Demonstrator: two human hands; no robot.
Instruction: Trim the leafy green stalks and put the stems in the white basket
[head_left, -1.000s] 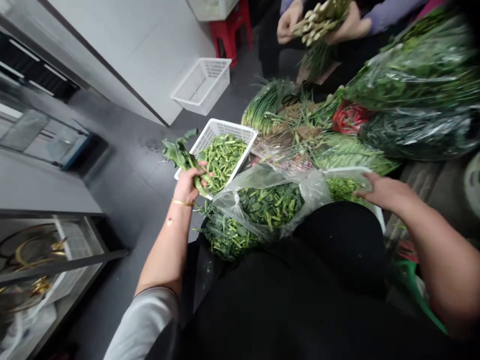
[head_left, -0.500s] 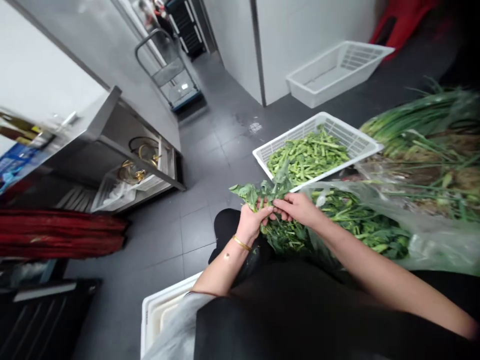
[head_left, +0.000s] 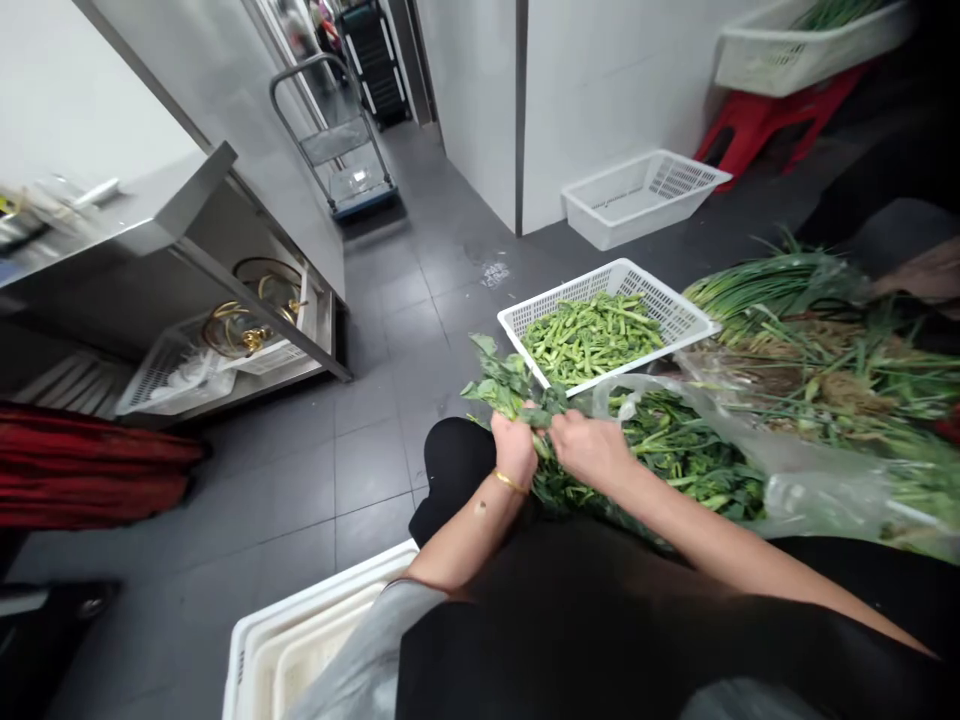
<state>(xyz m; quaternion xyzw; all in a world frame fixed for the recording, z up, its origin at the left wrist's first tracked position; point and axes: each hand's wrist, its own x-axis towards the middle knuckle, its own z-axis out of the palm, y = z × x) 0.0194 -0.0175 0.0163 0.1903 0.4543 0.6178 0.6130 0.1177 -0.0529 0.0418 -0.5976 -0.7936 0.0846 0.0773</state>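
"Fingers first: what are they doing?"

"Those of the left hand (head_left: 515,445) are wrapped round a leafy green vegetable stalk (head_left: 502,385), its leaves pointing up and to the left. Those of the right hand (head_left: 592,447) are curled on the same stalk, knuckles up, close beside the left; their tips are hidden."

"Anything on the wrist?"

"Yes, a thin gold-coloured bracelet (head_left: 512,482) on the left one."

"And under the hands?"

"Loose dark-green leafy vegetables (head_left: 562,490). Just right of them lies an open clear plastic bag (head_left: 810,505) with more leafy greens (head_left: 697,460) inside."

"Farther out?"

"Just beyond the stalk, a white perforated plastic basket (head_left: 679,312) with short pale-green cut stems (head_left: 592,335) heaped in it. It sits on the dark grey tiled floor (head_left: 375,410)."

"To its right?"

"Bundles of long thin green stalks (head_left: 772,290), partly in plastic, with brownish roots (head_left: 832,390) showing nearer."

"What's at the far side?"

"A second white rectangular basket (head_left: 600,222) by the wall, then a red plastic stool (head_left: 765,125) bearing another white basket (head_left: 772,65)."

"On the left?"

"A steel worktop (head_left: 165,205) with brass-coloured coiled tubing (head_left: 251,310) below. Nearest, at lower left, nested white plastic trays (head_left: 255,640)."
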